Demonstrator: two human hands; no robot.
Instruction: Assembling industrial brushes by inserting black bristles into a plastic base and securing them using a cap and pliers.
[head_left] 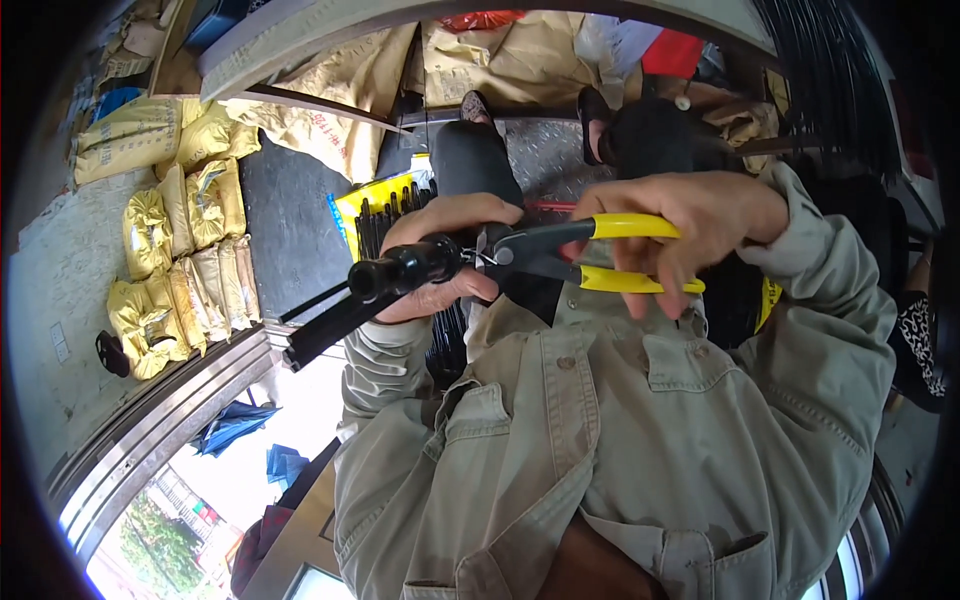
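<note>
In front of my chest, my left hand [440, 225] is wrapped round a black umbrella frame [405, 268], a bundle of dark rods with a ringed tubular end. Its rods slant down to the left, past my wrist. My right hand [680, 220] grips a pair of pliers [540, 250] by their yellow handles, which stand apart. The metal jaws are at the frame, close to my left thumb; whether they bite on anything is too small to tell. My left fingers partly cover the frame's middle.
Several black rods stand in a yellow bag [375, 200] beside my left leg. Yellow-brown sacks [205, 210] are stacked along the left wall, and others lie under the bench ahead. A bundle of thin black rods [830, 80] hangs at upper right. Someone's patterned garment [918, 340] shows at the right edge.
</note>
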